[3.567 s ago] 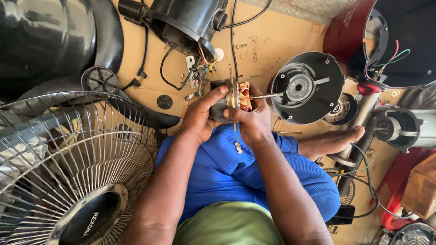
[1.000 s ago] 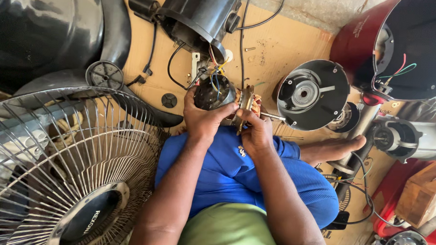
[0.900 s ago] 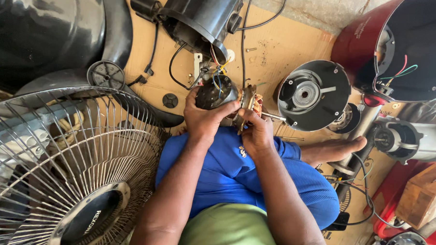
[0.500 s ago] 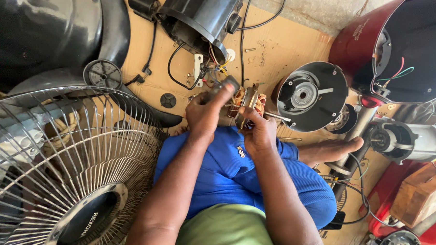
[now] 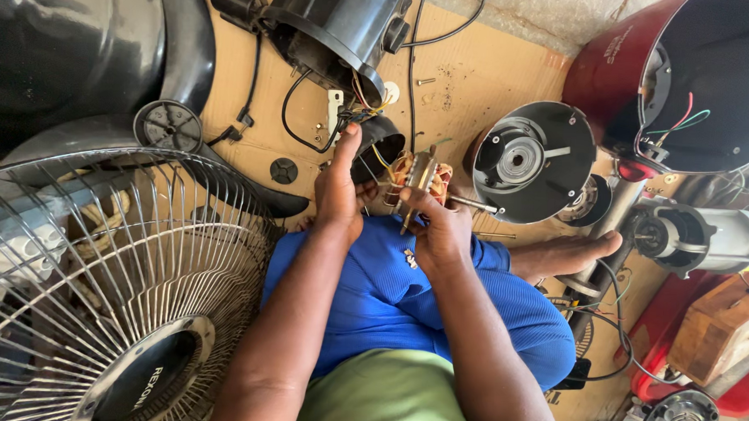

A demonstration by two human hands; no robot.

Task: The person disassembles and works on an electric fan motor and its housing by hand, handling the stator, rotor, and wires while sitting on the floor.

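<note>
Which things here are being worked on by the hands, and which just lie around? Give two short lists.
In hand:
- left hand on the black motor cover
- right hand holding the fan motor with copper windings
- coloured wires running to the motor

Lying about:
- wire fan guard
- round black housing
- red fan body
- small black knob

Wire fan guard [image 5: 98,284] (lower left), red housing [image 5: 620,70].

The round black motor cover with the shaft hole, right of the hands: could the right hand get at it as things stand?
Probably yes. The motor cover lies open on the cardboard just beyond the right hand, with nothing between them. But that hand is gripping the copper-wound stator and would need to let go first.
</note>
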